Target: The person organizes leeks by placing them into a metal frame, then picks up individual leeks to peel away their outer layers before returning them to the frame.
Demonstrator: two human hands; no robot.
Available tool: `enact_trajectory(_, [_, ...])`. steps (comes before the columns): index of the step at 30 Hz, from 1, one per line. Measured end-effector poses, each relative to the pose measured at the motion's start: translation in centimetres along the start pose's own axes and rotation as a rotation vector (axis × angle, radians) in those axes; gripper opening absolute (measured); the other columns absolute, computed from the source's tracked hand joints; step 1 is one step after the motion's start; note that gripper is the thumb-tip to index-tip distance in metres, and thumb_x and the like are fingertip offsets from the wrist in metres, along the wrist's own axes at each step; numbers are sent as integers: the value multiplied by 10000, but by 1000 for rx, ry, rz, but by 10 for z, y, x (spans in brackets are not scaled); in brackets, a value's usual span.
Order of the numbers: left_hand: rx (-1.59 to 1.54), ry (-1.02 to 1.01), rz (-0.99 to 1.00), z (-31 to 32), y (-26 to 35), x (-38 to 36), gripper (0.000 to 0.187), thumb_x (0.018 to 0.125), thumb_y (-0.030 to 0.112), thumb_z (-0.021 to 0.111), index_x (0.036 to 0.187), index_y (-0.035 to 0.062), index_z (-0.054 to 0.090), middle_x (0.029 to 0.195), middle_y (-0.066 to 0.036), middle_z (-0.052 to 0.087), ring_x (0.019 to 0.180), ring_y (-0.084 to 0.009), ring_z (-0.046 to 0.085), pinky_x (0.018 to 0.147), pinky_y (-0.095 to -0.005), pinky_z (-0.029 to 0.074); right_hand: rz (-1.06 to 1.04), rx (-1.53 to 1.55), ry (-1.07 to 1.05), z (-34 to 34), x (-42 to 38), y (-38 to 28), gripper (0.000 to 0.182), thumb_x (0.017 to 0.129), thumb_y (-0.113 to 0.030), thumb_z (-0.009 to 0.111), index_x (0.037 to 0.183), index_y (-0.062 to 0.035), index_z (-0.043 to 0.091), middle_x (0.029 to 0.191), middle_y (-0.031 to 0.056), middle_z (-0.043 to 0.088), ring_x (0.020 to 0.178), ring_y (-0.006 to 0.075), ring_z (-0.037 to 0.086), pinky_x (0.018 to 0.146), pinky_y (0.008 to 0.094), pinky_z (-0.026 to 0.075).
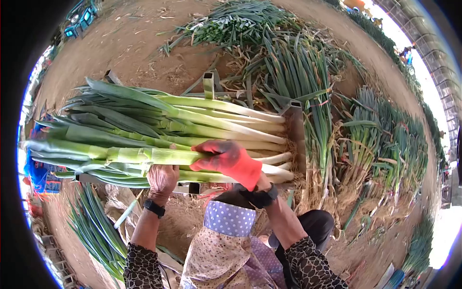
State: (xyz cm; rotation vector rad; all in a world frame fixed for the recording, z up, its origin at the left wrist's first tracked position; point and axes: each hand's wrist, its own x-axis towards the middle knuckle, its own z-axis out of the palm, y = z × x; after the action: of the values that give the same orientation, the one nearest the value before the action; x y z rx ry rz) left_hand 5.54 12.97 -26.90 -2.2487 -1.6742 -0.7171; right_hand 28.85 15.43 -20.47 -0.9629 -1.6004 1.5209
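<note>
Brown dirt floor point(139, 43), bright light point(445, 236) beyond

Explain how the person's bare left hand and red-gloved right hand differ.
The left hand is bare; the right hand wears a red fabric glove with dark patches. The left hand is partly hidden behind a thick, pale-green stalk; the right hand overlaps it in front. Both wrists have black bands.

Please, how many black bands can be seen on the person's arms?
2. One band is at the wrist of the bare left hand; the second band is at the wrist of the gloved right hand. Sleeves could hide more.
</note>
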Motion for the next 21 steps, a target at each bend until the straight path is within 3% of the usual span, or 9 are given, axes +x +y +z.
enact_trajectory(1, [37,-15,7,1,-1,-1,391,808,128,666,1195,82,636,873,-86,608,866,-299,571,853,-440,420,40,92,-10,3,-1,4,391,809,-344,765,1027,-29,689,819,98,690,732,170,659,674,306,501])
enact_trajectory(2, [76,-25,14,2,-2,1,394,814,143,662,1202,86,633,877,-81,602,876,-294,570,854,-441,418,-71,-58,29,9,0,15,382,805,-352,764,1008,-37,689,817,106,685,732,204,661,664,319,502])
enact_trajectory(3, [172,95,134,-3,-2,8,388,778,143,675,1159,81,635,825,-43,567,852,-220,564,782,-413,414,-184,-210,65,17,3,20,374,802,-360,763,988,-44,688,814,114,679,731,239,663,654,333,503])
enact_trajectory(5, [181,-17,128,-8,1,14,318,803,144,649,1115,81,642,815,-34,561,821,-219,545,782,-415,400,-307,-384,139,20,2,32,335,793,-384,751,880,-72,667,801,129,652,740,341,637,608,395,492])
enact_trajectory(12, [180,22,124,-8,2,12,326,819,185,659,1129,87,652,858,-50,608,825,-253,552,798,-437,402,-452,-537,350,21,-2,38,303,813,-385,719,791,-97,626,739,111,626,683,340,609,569,421,459])
enact_trajectory(15, [181,17,110,-11,5,13,339,824,203,670,1145,94,654,862,-48,612,830,-256,555,807,-436,401,-450,-611,323,19,-8,39,356,813,-425,714,772,-85,616,724,115,620,683,342,610,568,427,453])
enact_trajectory(18, [94,-44,123,-11,1,12,369,825,206,679,1163,71,620,840,-31,587,816,-229,542,796,-417,395,-123,-405,162,16,-23,26,400,823,-479,692,807,-81,653,746,124,637,703,338,620,582,414,462])
enact_trajectory(19, [42,-37,125,-13,2,14,376,828,206,679,1165,56,605,829,-34,573,808,-223,533,796,-409,392,-130,-510,128,15,-25,21,423,850,-504,660,877,-84,693,796,131,661,734,333,634,620,398,483])
enact_trajectory(21, [62,-63,109,-15,4,13,392,824,197,663,1183,47,617,857,-51,592,827,-243,541,804,-418,396,-88,-389,185,17,-19,36,392,872,-476,649,913,-90,705,830,127,675,749,323,646,638,391,497])
